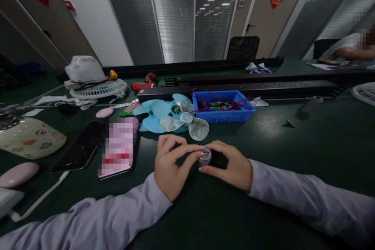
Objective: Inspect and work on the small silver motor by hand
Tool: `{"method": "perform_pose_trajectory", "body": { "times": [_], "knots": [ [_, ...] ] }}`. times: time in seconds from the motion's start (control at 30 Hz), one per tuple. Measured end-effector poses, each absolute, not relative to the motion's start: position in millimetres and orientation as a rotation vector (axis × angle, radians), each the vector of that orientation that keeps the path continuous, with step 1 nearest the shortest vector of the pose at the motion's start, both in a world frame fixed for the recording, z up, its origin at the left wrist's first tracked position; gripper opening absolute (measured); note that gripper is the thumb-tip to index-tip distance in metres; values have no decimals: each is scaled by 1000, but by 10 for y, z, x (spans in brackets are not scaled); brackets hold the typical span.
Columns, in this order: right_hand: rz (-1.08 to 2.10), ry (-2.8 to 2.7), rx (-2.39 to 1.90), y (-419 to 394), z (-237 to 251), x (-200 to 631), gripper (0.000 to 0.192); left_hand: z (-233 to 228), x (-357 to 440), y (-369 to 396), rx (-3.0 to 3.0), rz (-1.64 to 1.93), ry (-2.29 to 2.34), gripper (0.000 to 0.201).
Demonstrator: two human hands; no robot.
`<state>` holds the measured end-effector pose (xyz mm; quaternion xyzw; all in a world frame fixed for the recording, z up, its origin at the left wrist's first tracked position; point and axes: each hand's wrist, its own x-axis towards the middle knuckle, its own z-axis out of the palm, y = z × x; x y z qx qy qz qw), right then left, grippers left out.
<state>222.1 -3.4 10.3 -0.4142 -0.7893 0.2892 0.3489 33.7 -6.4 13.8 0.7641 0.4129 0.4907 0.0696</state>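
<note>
Close to the table's middle, a small silver cylindrical motor [206, 160] stands upright between my two hands. My left hand [172, 168] pinches at its top edge with thumb and index finger, the other fingers curled above. From the other side, my right hand [234, 166] grips the motor's body between thumb and fingers. Whatever the left fingertips pinch at the motor's top is too small to make out. Just beyond lie several fan blades, some light blue [155, 115] and one greyish and translucent [198, 128]. Behind them sits a blue bin [231, 116] with circuit boards and red wires.
To the left lie a lit phone [120, 144], a dark phone [79, 148], a patterned cream container [32, 136] and a white cable [43, 199]. Farther back are a white fan [88, 74], a red drill [145, 84] and a long black rail [278, 88]. Another person [348, 49] sits far right.
</note>
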Motion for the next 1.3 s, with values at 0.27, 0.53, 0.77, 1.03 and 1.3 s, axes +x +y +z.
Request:
{"method": "perform_pose_trajectory", "body": {
  "times": [0.27, 0.53, 0.77, 1.03, 1.3],
  "knots": [
    [746, -2043, -1048, -35, 72, 2231, 33, 137, 369, -35, 2332, 1412, 1188, 16],
    [767, -2056, -1069, -45, 107, 2225, 33, 138, 359, -57, 2314, 1358, 1169, 14],
    [774, -2050, -1073, -45, 90, 2229, 34, 173, 337, -76, 2223, 1340, 1194, 14],
    [741, -2046, -1047, -35, 87, 2210, 26, 163, 369, -79, 2320, 1216, 1178, 20],
    [772, -2050, -1056, -39, 104, 2221, 31, 161, 395, -53, 2235, 1372, 1188, 10]
  ]
}}
